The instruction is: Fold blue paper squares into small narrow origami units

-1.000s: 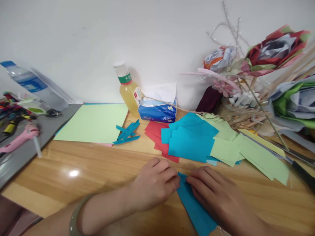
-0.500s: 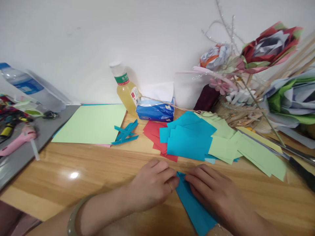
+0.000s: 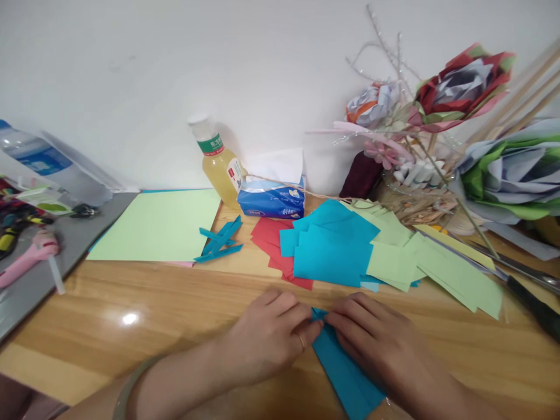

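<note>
One blue sheet point(image 3: 343, 367) lies slantwise on the tabletop point(image 3: 175, 303); I have the left hand point(image 3: 277, 329) pinching its far end, while the right hand point(image 3: 378, 335) curls over its edge, any pinch hidden from me. I'd line up the edges before pressing the crease.

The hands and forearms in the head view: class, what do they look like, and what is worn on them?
Both forearms are bare, with no sleeves or gloves in view. The left hand wears a thin gold-coloured ring, and a plain, rounded grey-green bangle circles that arm. No jewellery shows on the right hand.
</note>
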Available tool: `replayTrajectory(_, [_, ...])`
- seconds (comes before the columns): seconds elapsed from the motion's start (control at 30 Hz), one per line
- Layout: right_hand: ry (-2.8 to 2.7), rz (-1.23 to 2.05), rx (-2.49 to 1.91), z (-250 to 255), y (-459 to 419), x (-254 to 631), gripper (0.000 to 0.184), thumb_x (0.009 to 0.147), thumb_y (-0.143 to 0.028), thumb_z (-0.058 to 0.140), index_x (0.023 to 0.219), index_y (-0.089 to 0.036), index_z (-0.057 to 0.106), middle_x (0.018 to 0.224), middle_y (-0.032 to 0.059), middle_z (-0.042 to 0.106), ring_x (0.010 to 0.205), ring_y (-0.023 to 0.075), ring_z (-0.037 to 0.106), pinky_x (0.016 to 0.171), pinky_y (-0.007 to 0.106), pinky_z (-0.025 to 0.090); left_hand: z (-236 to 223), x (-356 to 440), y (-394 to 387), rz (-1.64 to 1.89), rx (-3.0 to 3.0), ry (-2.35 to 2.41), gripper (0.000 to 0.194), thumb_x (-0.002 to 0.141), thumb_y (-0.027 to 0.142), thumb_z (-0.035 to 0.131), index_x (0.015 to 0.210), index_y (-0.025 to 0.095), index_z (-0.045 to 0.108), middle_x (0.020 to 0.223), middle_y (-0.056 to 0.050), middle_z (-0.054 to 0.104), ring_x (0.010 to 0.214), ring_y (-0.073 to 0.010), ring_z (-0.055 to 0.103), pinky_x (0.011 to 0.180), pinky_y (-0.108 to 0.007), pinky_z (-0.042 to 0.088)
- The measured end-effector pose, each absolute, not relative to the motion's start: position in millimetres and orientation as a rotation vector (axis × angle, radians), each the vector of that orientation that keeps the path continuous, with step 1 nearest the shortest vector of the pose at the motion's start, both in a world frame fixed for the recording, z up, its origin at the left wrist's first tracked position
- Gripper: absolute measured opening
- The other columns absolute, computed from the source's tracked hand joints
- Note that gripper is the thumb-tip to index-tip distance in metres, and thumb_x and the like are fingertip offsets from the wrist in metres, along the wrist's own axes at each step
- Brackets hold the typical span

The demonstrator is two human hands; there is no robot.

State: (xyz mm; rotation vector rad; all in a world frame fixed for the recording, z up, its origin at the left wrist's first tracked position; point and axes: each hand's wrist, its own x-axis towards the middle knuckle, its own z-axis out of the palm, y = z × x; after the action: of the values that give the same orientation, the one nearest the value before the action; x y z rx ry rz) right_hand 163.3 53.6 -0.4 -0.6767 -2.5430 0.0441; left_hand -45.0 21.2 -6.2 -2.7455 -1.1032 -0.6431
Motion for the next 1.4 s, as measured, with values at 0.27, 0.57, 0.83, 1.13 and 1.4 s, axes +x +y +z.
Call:
replayTrajectory(0.27, [-2.542, 0.184, -0.718, 6, 54, 164, 0.025, 0.086, -0.014, 0.040, 0.093, -0.017, 0.063, 0.082, 0.0062, 0.062, 0.077, 0.0193, 0.057, 0.065, 0.032, 0.050, -1, -47, 20, -0.416, -2.823, -1.109, 0.010, 0.093, 0.025, 0.050, 0.097, 0.021, 0.057, 0.077, 0.001, 0.051, 0.075, -0.0154, 0.044, 0.064, -0.030, 0.033])
replayTrajectory(0.57, [-2.651, 0.319, -0.865, 9, 54, 160, 0.033, 0.081, -0.012, 0.041, 0.106, -0.020, 0.061, 0.083, 0.0062, 0.059, 0.075, 0.0208, 0.055, 0.063, 0.035, 0.049, 6, -49, 21, -0.359, -2.848, -1.076, 0.012, 0.093, 0.022, 0.049, 0.103, 0.020, 0.056, 0.079, 0.000, 0.050, 0.076, -0.0162, 0.044, 0.065, -0.030, 0.035])
replayTrajectory(0.83, [-2.613, 0.471, -0.720, 10, 60, 177, 0.039, 0.081, -0.007, 0.036, 0.111, -0.020, 0.058, 0.097, 0.0087, 0.060, 0.085, 0.0187, 0.057, 0.070, 0.031, 0.050, -2, -48, 19, -0.392, -2.849, -1.161, 0.014, 0.095, 0.026, 0.045, 0.102, 0.022, 0.056, 0.085, -0.001, 0.053, 0.081, -0.0157, 0.048, 0.072, -0.030, 0.040])
replayTrajectory(1.13, [-2.698, 0.309, -0.596, 9, 67, 194, 0.026, 0.091, -0.014, 0.038, 0.103, -0.020, 0.060, 0.091, 0.0080, 0.061, 0.081, 0.0190, 0.056, 0.067, 0.033, 0.047, 2, -48, 21, -0.417, -2.872, -1.141, 0.013, 0.094, 0.024, 0.048, 0.103, 0.021, 0.057, 0.086, -0.001, 0.055, 0.083, -0.0168, 0.049, 0.073, -0.031, 0.040])
replayTrajectory(1.4, [-2.637, 0.843, -0.658, 36, 60, 195, 0.031, 0.078, -0.006, 0.047, 0.100, -0.025, 0.057, 0.101, 0.0043, 0.056, 0.092, 0.0149, 0.054, 0.073, 0.026, 0.047, 8, -54, 32, -0.587, -2.973, -1.222, 0.023, 0.097, 0.027, 0.039, 0.104, 0.021, 0.060, 0.091, -0.001, 0.061, 0.086, -0.0175, 0.049, 0.075, -0.030, 0.042])
